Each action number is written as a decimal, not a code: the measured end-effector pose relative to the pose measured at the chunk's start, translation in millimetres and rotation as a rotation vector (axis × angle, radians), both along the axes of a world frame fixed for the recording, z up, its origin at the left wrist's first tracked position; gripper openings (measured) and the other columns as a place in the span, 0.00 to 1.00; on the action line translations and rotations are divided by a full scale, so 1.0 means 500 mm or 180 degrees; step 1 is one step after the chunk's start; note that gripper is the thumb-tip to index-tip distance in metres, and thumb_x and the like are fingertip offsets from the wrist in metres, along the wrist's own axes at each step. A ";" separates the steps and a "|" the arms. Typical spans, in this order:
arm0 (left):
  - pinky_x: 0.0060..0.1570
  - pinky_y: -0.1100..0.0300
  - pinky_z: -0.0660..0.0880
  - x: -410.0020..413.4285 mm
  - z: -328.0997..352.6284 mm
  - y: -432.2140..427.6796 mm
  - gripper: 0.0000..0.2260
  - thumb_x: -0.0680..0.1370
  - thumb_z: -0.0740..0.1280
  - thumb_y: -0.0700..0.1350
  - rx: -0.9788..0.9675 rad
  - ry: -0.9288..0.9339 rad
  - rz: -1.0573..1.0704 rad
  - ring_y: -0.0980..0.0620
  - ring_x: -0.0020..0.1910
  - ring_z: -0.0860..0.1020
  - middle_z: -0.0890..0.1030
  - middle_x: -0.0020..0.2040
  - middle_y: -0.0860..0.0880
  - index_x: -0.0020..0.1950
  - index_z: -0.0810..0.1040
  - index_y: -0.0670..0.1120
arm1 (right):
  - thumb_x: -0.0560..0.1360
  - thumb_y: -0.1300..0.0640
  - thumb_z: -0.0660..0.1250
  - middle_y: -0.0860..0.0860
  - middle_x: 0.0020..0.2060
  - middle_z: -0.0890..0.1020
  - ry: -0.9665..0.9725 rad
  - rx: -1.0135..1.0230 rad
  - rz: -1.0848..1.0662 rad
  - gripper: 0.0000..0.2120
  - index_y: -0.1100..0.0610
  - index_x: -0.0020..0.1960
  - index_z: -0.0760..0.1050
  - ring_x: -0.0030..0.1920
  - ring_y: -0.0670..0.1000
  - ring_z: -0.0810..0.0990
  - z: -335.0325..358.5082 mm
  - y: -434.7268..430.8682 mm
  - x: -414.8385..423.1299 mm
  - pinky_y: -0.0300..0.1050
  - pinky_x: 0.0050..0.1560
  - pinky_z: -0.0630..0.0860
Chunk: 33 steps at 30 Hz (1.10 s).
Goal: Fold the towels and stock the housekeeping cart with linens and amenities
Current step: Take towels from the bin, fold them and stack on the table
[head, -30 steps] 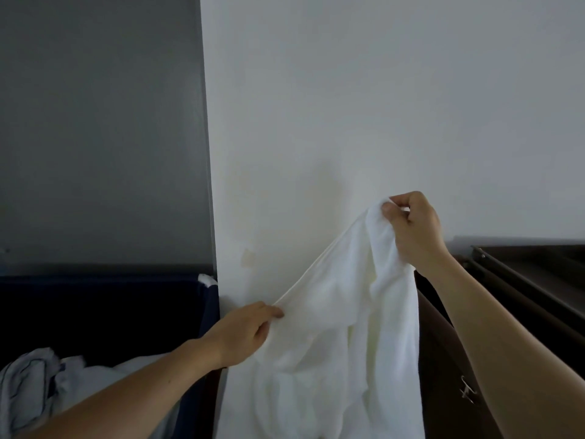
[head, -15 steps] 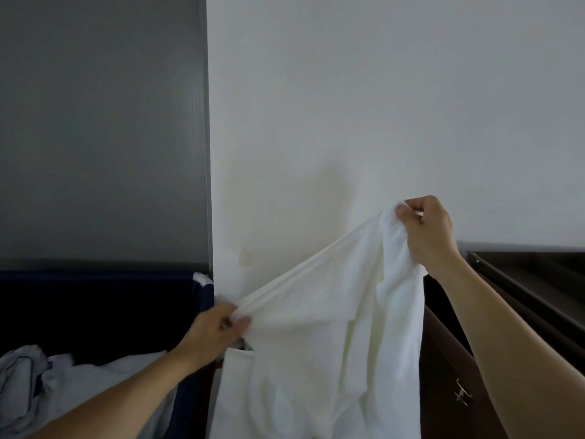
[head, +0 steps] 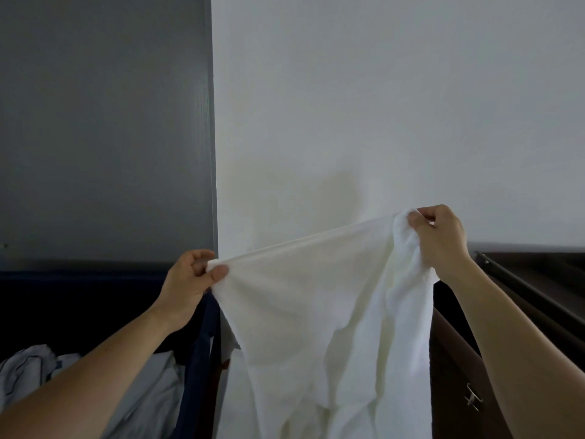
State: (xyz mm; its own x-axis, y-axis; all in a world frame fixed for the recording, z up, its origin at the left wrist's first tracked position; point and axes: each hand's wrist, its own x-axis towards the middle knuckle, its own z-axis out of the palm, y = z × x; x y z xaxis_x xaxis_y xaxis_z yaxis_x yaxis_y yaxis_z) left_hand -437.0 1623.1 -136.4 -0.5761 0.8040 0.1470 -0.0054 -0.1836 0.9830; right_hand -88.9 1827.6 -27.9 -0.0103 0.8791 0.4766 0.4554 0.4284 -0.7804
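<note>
White terry towel (head: 316, 312) hangs stretched between the hands: left hand (head: 190, 286) pinches one corner low, right hand (head: 440, 239) grips the other higher, tensioning the top edge, probably to square it for folding.

White wall (head: 380, 106) beside a grey panel (head: 104, 122), dark cabinet (head: 452, 391) lower right.

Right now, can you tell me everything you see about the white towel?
The white towel looks like soft, thick cloth, plain with no pattern. It hangs in front of the pale wall, its top edge pulled taut, sloping up to the right. The left hand pinches the lower end and the right hand grips the bunched higher end. Below, it drapes in loose folds, and its bottom runs out of view.
</note>
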 end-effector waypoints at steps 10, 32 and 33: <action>0.50 0.51 0.78 0.018 0.050 0.009 0.13 0.77 0.69 0.42 -0.0183 -0.1205 0.0017 0.46 0.47 0.81 0.84 0.49 0.43 0.60 0.79 0.39 | 0.80 0.50 0.64 0.46 0.49 0.78 0.0199 -0.0278 -0.0220 0.08 0.54 0.54 0.75 0.41 0.41 0.73 -0.043 0.003 -0.007 0.33 0.39 0.65; 0.50 0.43 0.80 0.341 0.033 0.085 0.08 0.81 0.64 0.46 -0.0551 0.0620 0.0121 0.47 0.45 0.83 0.84 0.44 0.48 0.48 0.82 0.47 | 0.75 0.50 0.70 0.40 0.40 0.76 -0.0308 -0.0058 0.0385 0.05 0.49 0.45 0.83 0.38 0.38 0.75 -0.208 -0.196 -0.162 0.25 0.38 0.65; 0.49 0.44 0.80 0.344 0.033 0.082 0.08 0.81 0.64 0.46 -0.0516 0.0664 0.0178 0.48 0.45 0.83 0.84 0.43 0.48 0.48 0.82 0.47 | 0.75 0.50 0.70 0.40 0.39 0.77 -0.0265 -0.0042 0.0362 0.04 0.49 0.45 0.83 0.38 0.37 0.75 -0.205 -0.194 -0.161 0.25 0.38 0.65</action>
